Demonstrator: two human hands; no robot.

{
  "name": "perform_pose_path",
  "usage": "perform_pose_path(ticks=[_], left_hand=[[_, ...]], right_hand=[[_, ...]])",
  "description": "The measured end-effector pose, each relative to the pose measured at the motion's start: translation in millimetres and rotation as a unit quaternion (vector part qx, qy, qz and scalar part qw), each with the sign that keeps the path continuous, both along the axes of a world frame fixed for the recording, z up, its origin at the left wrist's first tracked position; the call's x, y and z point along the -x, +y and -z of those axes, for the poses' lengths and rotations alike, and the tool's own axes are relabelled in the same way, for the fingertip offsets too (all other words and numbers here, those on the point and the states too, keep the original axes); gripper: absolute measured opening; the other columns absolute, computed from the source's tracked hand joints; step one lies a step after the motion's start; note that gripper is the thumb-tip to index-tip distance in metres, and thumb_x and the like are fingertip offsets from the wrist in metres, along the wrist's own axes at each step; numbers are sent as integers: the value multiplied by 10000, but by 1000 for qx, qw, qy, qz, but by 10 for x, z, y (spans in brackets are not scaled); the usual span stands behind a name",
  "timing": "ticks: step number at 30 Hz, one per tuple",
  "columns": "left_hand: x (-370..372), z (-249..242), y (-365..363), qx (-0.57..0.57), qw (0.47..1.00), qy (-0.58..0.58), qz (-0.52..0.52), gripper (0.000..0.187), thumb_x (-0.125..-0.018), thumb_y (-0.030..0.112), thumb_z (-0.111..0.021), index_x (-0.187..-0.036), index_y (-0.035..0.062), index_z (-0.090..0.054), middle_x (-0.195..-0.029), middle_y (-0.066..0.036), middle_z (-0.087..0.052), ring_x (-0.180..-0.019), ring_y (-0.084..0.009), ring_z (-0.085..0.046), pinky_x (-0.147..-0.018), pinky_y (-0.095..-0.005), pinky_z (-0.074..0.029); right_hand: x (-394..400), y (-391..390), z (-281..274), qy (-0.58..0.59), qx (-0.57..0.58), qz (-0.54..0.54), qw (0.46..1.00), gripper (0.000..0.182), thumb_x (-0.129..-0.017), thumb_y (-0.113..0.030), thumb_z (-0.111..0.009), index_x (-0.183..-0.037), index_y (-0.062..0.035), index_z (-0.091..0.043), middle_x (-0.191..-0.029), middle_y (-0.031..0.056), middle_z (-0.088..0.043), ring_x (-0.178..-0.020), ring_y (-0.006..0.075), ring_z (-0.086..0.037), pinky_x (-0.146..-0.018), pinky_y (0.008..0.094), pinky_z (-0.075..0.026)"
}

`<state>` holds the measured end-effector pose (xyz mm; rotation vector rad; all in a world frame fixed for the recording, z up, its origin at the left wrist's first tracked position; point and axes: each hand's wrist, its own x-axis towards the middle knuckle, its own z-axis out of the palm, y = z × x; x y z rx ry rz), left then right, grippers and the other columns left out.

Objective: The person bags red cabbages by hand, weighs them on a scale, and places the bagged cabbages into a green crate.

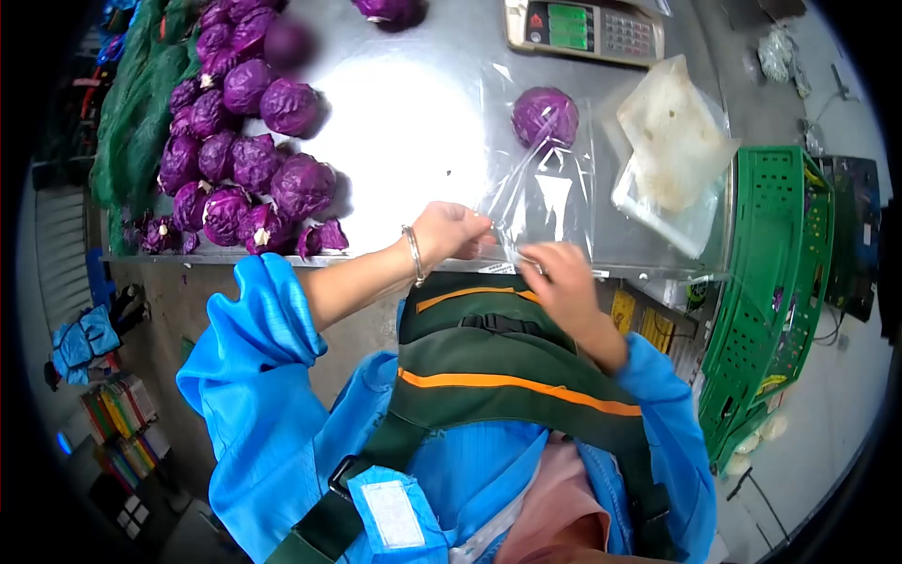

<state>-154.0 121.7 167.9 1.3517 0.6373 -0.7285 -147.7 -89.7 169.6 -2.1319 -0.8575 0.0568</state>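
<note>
A purple cabbage lies inside a clear plastic bag on the metal table, at its far end. The bag's near end is drawn together towards the table's front edge. My left hand, with a silver bangle at the wrist, pinches the left side of this gathered end. On the other side, my right hand has its fingers closed on the bag's end, close to the left fingertips. Exactly how the plastic runs between the fingers is hard to see.
Many purple cabbages are heaped at the left, beside a green mesh net. A digital scale stands at the back. Right of the bag lies a stack of clear bags under a stained sheet. A green crate stands beside the table.
</note>
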Motion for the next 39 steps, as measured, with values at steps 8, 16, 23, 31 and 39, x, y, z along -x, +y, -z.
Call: perform_pose_path(ticks=[8,16,23,31,39], left_hand=[[142,140,43,-27,998,-46,-20,266,-878,244,-573,-928,-17,-562,-808,-90,-648,-713,-131,-604,-656,-265,-508],[189,-42,487,-54,982,-22,179,324,-884,317,-561,-931,-3,-551,-780,-105,-654,-713,-192,-652,-602,-290,-514],[-163,687,207,-400,585,-674,209,308,-739,93,-658,-1038,134,-593,-1130,-75,-551,-1101,-291,-469,-909,-434,-372],[-839,-121,28,-168,829,-490,-213,263,-971,189,-371,-854,9,-524,-779,-76,-558,-730,-153,-557,-715,-290,-448],[-481,607,223,-35,981,103,-163,323,-905,304,-456,-740,30,-503,-495,-24,-442,-318,-124,-372,-289,-256,-306]], right_hand=[[58,177,162,-32,106,-129,985,153,-768,-99,-599,-914,-73,-557,-830,76,-532,-774,260,-532,-723,360,-401],[1267,-4838,866,500,691,-114,509,599,-704,-269,-643,-1247,-90,-463,-1211,217,-495,-1076,340,-515,-946,421,-352],[-602,-1051,817,-133,181,5,974,516,-706,-84,-658,-1198,-180,-533,-1225,124,-465,-1102,330,-448,-914,407,-378],[-1163,-356,246,169,-328,274,888,120,-900,-182,-533,-856,-72,-513,-834,71,-577,-782,152,-550,-696,252,-427],[-1118,-734,562,552,-77,286,779,281,-853,-206,-556,-619,-84,-458,-483,5,-398,-373,100,-377,-324,264,-257]])
